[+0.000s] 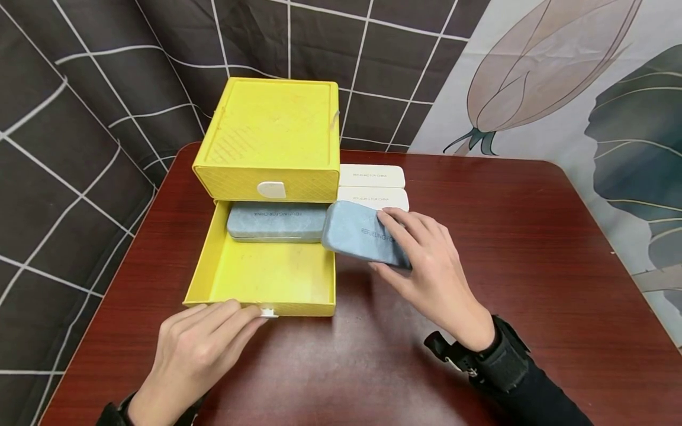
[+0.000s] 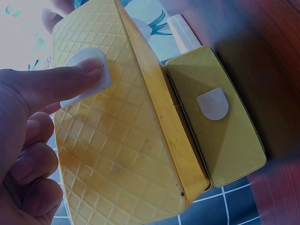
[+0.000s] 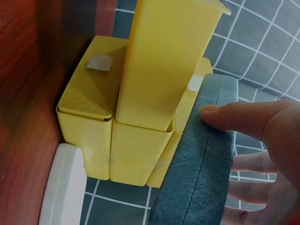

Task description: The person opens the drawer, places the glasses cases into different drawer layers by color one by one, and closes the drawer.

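Note:
A yellow drawer (image 1: 277,278) stands pulled out of a yellow drawer box (image 1: 282,127). My left hand (image 1: 199,337) pinches the white pull tab (image 2: 86,75) on its front, thumb on the tab. Inside the drawer, at the back, lies a light-blue glasses case (image 1: 279,222) with printed lettering. In my right hand (image 1: 428,269) is a second blue glasses case (image 1: 362,234), gripped at its right end between thumb and fingers. It hangs tilted just beyond the drawer's right wall, above the table. The right wrist view shows my thumb (image 3: 220,117) across its seam.
Two white cases (image 1: 373,176) with lettering sit against the right side of the drawer box. Another drawer front with a white tab (image 2: 214,104) is below the pulled-out one. The dark red table (image 1: 506,236) ends at a grey checked cloth (image 1: 319,47) behind.

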`<state>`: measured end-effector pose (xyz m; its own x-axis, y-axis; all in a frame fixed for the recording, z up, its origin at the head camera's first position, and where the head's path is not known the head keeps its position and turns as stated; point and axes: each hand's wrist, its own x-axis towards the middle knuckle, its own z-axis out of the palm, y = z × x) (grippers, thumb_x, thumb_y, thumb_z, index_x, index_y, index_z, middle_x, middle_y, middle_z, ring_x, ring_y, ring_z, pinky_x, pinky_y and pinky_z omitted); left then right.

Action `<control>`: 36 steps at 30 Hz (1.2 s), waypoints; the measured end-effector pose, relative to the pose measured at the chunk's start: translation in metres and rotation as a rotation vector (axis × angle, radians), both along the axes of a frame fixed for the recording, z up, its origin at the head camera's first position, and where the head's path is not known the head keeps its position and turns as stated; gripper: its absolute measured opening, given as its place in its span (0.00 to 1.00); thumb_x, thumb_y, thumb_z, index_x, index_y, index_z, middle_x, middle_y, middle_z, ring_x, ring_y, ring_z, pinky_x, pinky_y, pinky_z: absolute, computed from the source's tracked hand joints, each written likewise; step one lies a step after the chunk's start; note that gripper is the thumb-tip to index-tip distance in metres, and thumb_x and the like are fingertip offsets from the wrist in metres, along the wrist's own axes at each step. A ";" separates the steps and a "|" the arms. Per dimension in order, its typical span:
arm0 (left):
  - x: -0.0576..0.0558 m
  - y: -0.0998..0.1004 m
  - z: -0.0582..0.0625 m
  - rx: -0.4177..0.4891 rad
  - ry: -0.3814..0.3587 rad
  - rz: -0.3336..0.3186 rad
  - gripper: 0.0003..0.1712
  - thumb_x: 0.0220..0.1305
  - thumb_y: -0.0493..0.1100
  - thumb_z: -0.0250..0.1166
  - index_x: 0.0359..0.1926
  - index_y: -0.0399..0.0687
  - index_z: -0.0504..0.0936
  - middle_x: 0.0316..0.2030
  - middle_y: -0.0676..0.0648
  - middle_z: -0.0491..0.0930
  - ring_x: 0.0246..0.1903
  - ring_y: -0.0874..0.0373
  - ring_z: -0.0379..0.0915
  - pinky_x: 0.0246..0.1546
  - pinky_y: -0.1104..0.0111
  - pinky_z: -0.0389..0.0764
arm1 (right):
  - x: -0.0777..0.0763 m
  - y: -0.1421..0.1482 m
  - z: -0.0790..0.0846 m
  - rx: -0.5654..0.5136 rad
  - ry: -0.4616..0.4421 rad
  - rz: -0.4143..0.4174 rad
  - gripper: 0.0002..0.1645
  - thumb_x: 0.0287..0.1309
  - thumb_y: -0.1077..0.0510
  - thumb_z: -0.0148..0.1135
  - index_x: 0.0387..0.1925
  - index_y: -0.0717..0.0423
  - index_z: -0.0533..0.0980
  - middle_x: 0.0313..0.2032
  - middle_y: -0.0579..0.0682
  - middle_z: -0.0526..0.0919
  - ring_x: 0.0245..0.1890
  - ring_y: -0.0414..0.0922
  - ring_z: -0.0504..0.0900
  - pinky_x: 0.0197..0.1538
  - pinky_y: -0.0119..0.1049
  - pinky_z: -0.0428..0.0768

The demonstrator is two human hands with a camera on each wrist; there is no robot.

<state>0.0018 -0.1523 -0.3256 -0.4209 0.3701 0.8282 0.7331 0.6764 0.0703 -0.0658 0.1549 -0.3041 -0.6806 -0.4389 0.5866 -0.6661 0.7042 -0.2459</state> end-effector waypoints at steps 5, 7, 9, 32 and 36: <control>0.000 0.000 0.001 0.000 0.003 0.000 0.10 0.61 0.45 0.61 0.27 0.47 0.83 0.19 0.58 0.70 0.15 0.69 0.57 0.15 0.78 0.57 | 0.000 -0.003 0.002 0.004 -0.001 0.012 0.40 0.45 0.52 0.69 0.62 0.55 0.69 0.58 0.51 0.72 0.56 0.51 0.68 0.54 0.49 0.64; 0.000 0.000 0.001 -0.001 0.005 0.001 0.10 0.61 0.45 0.61 0.27 0.47 0.83 0.19 0.58 0.69 0.15 0.69 0.57 0.15 0.78 0.57 | -0.001 -0.005 0.003 0.000 0.004 0.020 0.40 0.44 0.52 0.70 0.62 0.55 0.69 0.58 0.51 0.72 0.56 0.51 0.68 0.54 0.49 0.64; 0.000 0.001 0.001 -0.002 0.005 0.002 0.10 0.61 0.45 0.61 0.27 0.47 0.82 0.19 0.59 0.69 0.14 0.69 0.57 0.15 0.78 0.57 | -0.001 -0.007 0.004 0.000 0.007 0.027 0.41 0.44 0.52 0.70 0.62 0.55 0.69 0.58 0.51 0.72 0.56 0.51 0.68 0.54 0.49 0.63; -0.001 0.001 0.001 0.006 0.019 -0.001 0.09 0.60 0.45 0.61 0.27 0.48 0.83 0.19 0.59 0.70 0.14 0.69 0.57 0.15 0.78 0.56 | -0.006 -0.027 0.014 0.012 0.030 0.070 0.40 0.45 0.52 0.70 0.62 0.56 0.69 0.58 0.51 0.72 0.56 0.52 0.67 0.54 0.50 0.64; -0.001 0.001 0.001 0.009 0.020 -0.005 0.09 0.60 0.45 0.61 0.27 0.47 0.83 0.19 0.59 0.70 0.14 0.69 0.57 0.15 0.78 0.56 | -0.006 -0.031 0.015 0.016 0.033 0.074 0.40 0.45 0.51 0.69 0.62 0.55 0.69 0.58 0.51 0.72 0.56 0.52 0.67 0.52 0.49 0.65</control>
